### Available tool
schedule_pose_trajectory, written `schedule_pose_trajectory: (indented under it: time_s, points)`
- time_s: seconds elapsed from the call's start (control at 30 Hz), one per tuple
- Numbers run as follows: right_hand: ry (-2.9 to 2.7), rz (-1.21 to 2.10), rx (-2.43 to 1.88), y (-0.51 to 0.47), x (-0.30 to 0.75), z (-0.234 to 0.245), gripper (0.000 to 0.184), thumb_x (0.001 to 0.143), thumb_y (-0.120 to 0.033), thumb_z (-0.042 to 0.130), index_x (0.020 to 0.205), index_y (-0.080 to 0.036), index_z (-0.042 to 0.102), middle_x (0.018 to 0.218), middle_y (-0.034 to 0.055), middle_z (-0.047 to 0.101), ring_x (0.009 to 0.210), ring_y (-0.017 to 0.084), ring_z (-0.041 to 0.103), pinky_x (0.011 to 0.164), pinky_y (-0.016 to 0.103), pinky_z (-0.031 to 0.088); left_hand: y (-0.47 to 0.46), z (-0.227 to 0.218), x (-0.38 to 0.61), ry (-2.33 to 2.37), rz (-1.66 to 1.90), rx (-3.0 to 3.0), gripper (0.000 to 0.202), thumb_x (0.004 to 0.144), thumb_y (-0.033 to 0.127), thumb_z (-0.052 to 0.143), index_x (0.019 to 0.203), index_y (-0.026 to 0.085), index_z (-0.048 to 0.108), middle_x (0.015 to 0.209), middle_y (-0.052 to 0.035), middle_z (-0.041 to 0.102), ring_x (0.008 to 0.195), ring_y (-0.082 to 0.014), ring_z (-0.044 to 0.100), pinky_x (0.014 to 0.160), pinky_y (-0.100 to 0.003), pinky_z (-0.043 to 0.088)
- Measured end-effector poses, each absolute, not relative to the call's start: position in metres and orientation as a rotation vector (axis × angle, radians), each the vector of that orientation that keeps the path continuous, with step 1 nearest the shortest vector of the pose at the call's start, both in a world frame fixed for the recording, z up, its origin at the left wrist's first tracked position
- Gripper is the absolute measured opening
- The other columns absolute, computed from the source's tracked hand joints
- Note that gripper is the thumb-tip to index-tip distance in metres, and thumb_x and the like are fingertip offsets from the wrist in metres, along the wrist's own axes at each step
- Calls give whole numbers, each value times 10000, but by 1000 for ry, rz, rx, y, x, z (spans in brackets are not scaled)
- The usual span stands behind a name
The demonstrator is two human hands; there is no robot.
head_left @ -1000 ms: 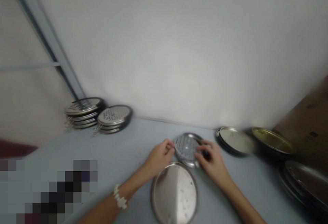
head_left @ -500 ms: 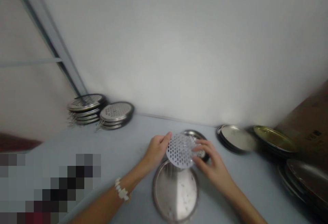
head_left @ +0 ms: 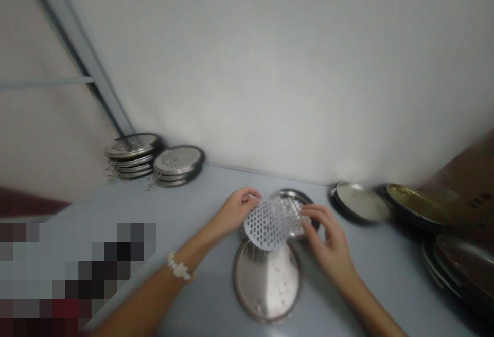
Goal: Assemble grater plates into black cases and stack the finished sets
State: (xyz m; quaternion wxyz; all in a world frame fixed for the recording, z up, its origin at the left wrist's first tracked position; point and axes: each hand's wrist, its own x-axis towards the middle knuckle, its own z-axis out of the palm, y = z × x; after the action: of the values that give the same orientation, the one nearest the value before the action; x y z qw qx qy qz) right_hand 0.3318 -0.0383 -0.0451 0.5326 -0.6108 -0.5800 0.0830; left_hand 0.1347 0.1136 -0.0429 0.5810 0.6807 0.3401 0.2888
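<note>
Head view: looking down on the far corner of a pale grey bench (head_left: pixel 200 208), a bit blurred, so fine edges are hard to read. Left hand (head_left: pixel 235 211) is narrowed to a pinch at the left edge of a white perforated disc (head_left: pixel 268 223), probably thin plastic, though the material is hard to confirm from here. Disc is tilted and held up off the bench, overlapping a perforated steel lid (head_left: pixel 295 211) in view. Right hand (head_left: pixel 328 239) sits apart from the disc, fingers curved and spread at the right rim of that lid; cannot tell whether it grips or only rests there. Lid lies near the bench's front edge, just beyond a round steel tray (head_left: pixel 268 288), which has nothing on it but some small marks. As things lie, disc looks separated from the lid and not set down anywhere yet. Along the far edge, left of the hands, are two short stacks of perforated steel lids (head_left: pixel 133 145) (head_left: pixel 178 159), well apart from the hands. Toward the right end are a stack of plain steel lids (head_left: pixel 360 202), a brass-coloured lid (head_left: pixel 417 204) and dark-rimmed steel pans (head_left: pixel 463 267) in the near right corner. Cardboard box (head_left: pixel 469 177) sits past them. White bead bracelet (head_left: pixel 179 270) is on the left wrist.
</note>
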Motion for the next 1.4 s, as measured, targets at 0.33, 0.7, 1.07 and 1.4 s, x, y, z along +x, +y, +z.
schedule_pose_trajectory:
  time_s: [0.33,0.7,1.07,1.4]
  points:
    - [-1242,97,-1482,-36,339,-45,152,931,-326,565,893,-218,665,931,59,646,899,225,596,798,348,477,79,-22,121,615,55,2091,121,783,263,623,816,192,715,692,-2,690,611,-147,599,519,-217,380]
    - [-1291,82,-1447,-37,337,-44,105,940,-265,572,888,-221,652,935,42,625,907,209,592,807,335,458,68,-19,134,589,182,2167,145,839,167,558,854,176,702,785,-16,717,727,-155,646,684,-240,453]
    - [-1296,95,-1448,-37,336,-45,124,945,-261,565,864,-218,648,931,43,623,895,204,592,811,328,457,75,-27,128,460,203,2292,522,734,188,760,1235,246,626,1239,-62,641,1175,-262,555,1023,-393,419]
    - [-1314,125,-1459,-37,335,-45,130,943,-267,558,860,-217,646,923,45,621,863,204,590,774,326,463,79,-32,133,533,229,2248,456,743,153,736,1187,219,655,1135,-56,704,1026,-230,640,928,-347,472]
